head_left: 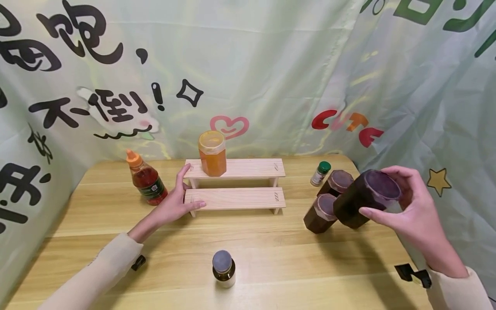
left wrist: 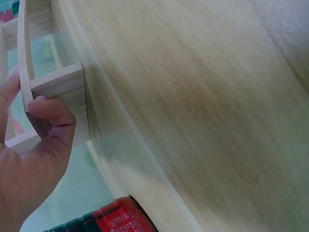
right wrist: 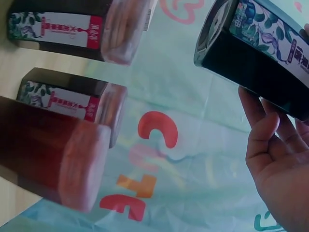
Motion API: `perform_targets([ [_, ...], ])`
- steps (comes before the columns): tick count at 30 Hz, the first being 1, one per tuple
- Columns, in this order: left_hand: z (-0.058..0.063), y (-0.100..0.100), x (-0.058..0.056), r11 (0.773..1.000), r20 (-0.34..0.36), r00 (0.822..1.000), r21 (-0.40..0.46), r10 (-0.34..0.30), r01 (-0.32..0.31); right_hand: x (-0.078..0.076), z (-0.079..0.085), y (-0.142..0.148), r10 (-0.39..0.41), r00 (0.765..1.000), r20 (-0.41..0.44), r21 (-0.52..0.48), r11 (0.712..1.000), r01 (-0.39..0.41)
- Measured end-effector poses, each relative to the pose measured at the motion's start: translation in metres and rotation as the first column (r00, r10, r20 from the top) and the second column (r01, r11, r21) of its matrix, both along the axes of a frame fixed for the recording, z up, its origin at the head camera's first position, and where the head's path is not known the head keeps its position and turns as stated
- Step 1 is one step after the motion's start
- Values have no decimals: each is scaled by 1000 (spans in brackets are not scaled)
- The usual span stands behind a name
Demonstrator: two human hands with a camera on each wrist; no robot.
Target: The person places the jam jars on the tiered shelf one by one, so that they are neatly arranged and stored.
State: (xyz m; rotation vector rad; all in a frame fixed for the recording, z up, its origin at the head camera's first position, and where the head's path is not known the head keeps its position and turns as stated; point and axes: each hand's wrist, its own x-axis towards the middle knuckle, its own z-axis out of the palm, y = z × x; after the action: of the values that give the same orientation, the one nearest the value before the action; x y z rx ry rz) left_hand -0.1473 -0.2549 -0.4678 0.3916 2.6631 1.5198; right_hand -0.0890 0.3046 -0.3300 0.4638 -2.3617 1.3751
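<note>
My left hand (head_left: 178, 202) grips the left end of a two-step wooden rack (head_left: 236, 197), thumb on the lower step and a finger up at the upper one. In the left wrist view the thumb and fingers bend around the rack's end board (left wrist: 58, 79). An amber honey jar (head_left: 212, 159) stands on the upper step. My right hand (head_left: 416, 215) holds a dark, faceted jar (head_left: 354, 204) tilted above the table; its label (right wrist: 270, 29) shows in the right wrist view. Close by stand similar dark jars (head_left: 320, 215), partly hidden by the held one.
Left of the rack stands a red sauce bottle (head_left: 149, 181) with an orange cap. A small green-capped bottle (head_left: 320, 173) is behind the dark jars. Near the table's front is a brown bottle (head_left: 224, 268) with a grey cap. A printed cloth (head_left: 263, 77) hangs behind the table.
</note>
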Motion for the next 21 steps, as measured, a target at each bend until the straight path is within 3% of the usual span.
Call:
perform_targets([
  [5,3,0,-3,1000,-10,1000,6,-5,5,-15,7,-8,6,1000,-9,-6,1000,-7],
  [13,7,-1,2,1000,-10,1000,-10,-1,1,-37,10,-30,25,999,27,23,999,-26],
  [21,5,2,4,1000,-6,1000,10,-6,6,-65,18,-60,154,987,41,-20,988,-153],
])
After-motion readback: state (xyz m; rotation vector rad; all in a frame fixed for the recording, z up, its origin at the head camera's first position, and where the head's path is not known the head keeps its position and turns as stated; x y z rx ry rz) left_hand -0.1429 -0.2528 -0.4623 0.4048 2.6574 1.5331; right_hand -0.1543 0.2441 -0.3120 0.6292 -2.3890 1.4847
